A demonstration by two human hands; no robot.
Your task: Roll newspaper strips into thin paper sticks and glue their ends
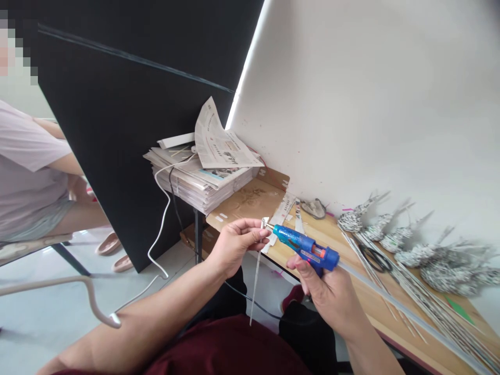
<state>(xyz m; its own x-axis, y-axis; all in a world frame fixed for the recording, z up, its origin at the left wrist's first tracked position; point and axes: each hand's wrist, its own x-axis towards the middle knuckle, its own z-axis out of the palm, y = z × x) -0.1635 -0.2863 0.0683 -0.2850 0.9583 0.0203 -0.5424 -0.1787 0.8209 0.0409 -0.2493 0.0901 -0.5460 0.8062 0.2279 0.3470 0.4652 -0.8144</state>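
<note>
In my right hand (pixel 326 291) is a blue hot glue gun (pixel 297 242), its nozzle pointing left. A long translucent glue stick (pixel 375 289) runs out of its back end. My left hand (pixel 244 242) is closed in a pinch on a thin rolled paper strip (pixel 255 286), which hangs down toward my lap. The nozzle tip is right at the strip's upper end, by my left fingertips; whether it touches cannot be made out.
A newspaper stack (pixel 203 182) stands on cardboard (pixel 248 200) at the table's far left. Along the wall sit several woven paper pieces (pixel 414 255), with black scissors (pixel 375 259) and long paper sticks (pixel 433 297) before them. A white cable (pixel 156 239) hangs left. A seated person (pixel 35 172) is beyond the black partition (pixel 128 130).
</note>
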